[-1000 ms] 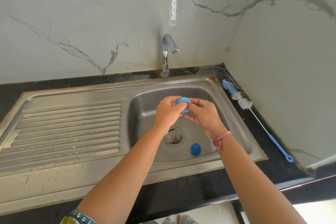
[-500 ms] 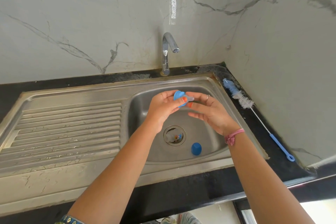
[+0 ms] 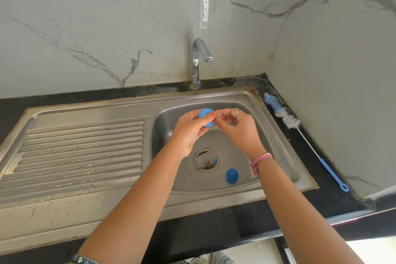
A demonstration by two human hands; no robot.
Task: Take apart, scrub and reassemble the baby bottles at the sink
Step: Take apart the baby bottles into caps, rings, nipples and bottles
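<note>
Above the steel sink basin [image 3: 278,156] my left hand [image 3: 188,130] grips a blue bottle collar ring [image 3: 205,117] by its edge. My right hand [image 3: 237,128] pinches a clear teat [image 3: 219,114] that sticks out of the ring on the right. A clear bottle body [image 3: 204,161] with a coloured print lies over the drain. A blue cap [image 3: 231,176] stands on the basin floor, right of the drain.
A blue-and-white bottle brush [image 3: 285,117] with a long blue handle lies on the black counter right of the sink. The chrome tap [image 3: 198,62] stands behind the basin, no water running. A ribbed drainboard [image 3: 81,148] lies to the left. Marble walls close the back and right.
Both hands rose slightly toward the back of the basin. My right hand went from covering the ring to pinching the clear teat and drawing it out to the right.
</note>
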